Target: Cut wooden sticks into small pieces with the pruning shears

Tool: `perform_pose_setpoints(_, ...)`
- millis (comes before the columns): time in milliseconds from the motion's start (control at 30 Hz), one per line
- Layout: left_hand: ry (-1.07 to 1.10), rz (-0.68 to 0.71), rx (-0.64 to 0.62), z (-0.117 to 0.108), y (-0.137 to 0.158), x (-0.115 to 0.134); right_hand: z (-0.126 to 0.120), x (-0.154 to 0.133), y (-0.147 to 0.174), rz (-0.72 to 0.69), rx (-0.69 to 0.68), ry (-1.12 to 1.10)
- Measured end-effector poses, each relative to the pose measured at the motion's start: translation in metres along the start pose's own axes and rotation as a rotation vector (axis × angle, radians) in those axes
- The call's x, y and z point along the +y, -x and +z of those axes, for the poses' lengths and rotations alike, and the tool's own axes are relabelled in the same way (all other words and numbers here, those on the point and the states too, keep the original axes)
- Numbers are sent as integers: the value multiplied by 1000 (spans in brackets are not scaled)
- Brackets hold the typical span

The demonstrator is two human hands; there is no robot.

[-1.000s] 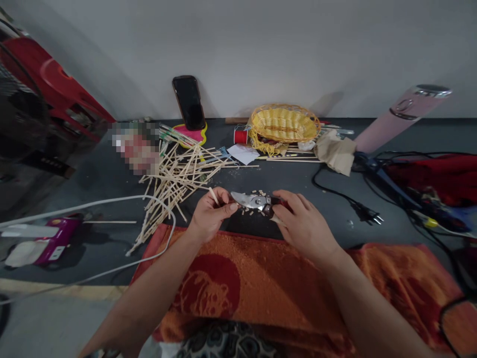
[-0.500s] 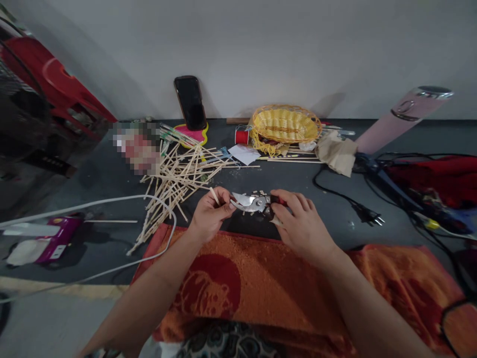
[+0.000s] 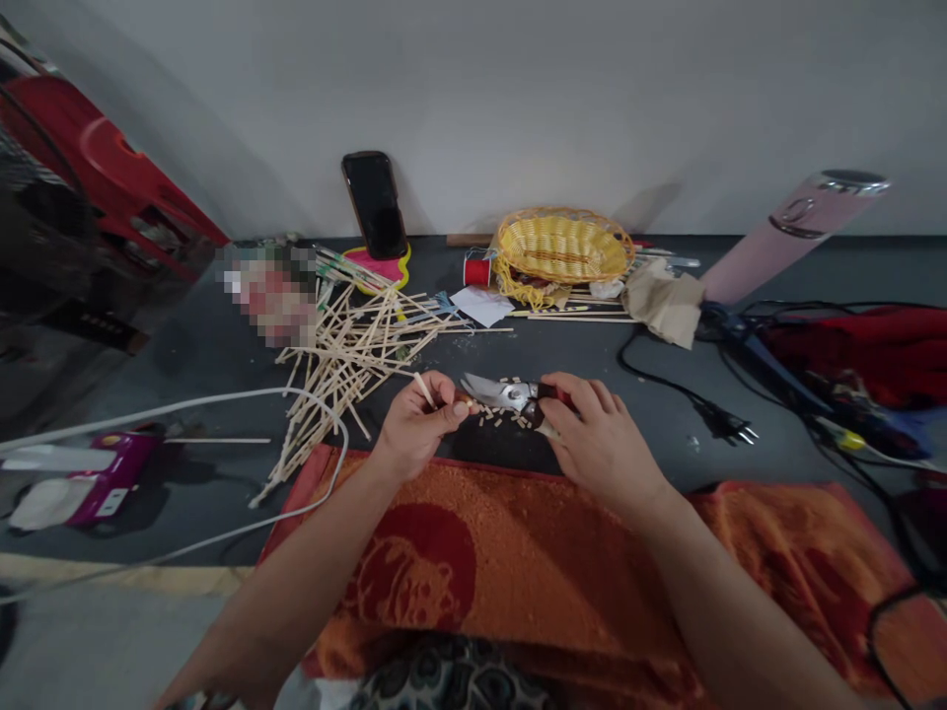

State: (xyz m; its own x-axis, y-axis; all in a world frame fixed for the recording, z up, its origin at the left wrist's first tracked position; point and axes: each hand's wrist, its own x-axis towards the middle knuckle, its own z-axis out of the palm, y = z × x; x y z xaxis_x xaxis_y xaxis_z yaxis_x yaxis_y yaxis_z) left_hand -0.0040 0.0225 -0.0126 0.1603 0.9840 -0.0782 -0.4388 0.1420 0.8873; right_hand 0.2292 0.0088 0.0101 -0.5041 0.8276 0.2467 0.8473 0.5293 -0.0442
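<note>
My left hand (image 3: 421,419) pinches a thin pale wooden stick (image 3: 424,389), whose short end shows past my thumb. Wrapped round the handles of a pair of pruning shears (image 3: 495,391) is my right hand (image 3: 599,434). The shears' metal blades point left, just beside the fingertips of my left hand. Below and around the blades lie several small cut stick pieces (image 3: 503,418) on the dark tabletop. A loose pile of long thin sticks (image 3: 362,340) spreads out to the left, beyond my left hand.
An orange towel (image 3: 547,552) covers the front edge. At the back stand a phone (image 3: 375,205), a red thread spool (image 3: 477,271), a yellow basket (image 3: 562,248) and a pink bottle (image 3: 791,237). A white cable (image 3: 222,397) crosses at left; a black plug (image 3: 729,424) lies right.
The shears' blades have moved slightly up and away from the stick end at my left fingertips. More of the cut pieces now shows beneath them. Both hands keep their holds.
</note>
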Motion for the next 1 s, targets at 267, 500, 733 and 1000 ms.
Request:
perform_pose_setpoints(267, 16, 15, -8, 1, 0, 2, 8, 7, 1, 51, 42, -94)
perform_pose_setpoints(500, 36, 25, 48, 1, -2, 1, 1, -1, 0, -47, 15, -105)
perform_pose_setpoints(733, 39, 36, 56, 1, -2, 2, -2, -3, 0, -54, -3, -26)
perform_pose_setpoints(1000, 18, 33, 70, -1, -2, -1, 0, -1, 2, -68, -50, -24)
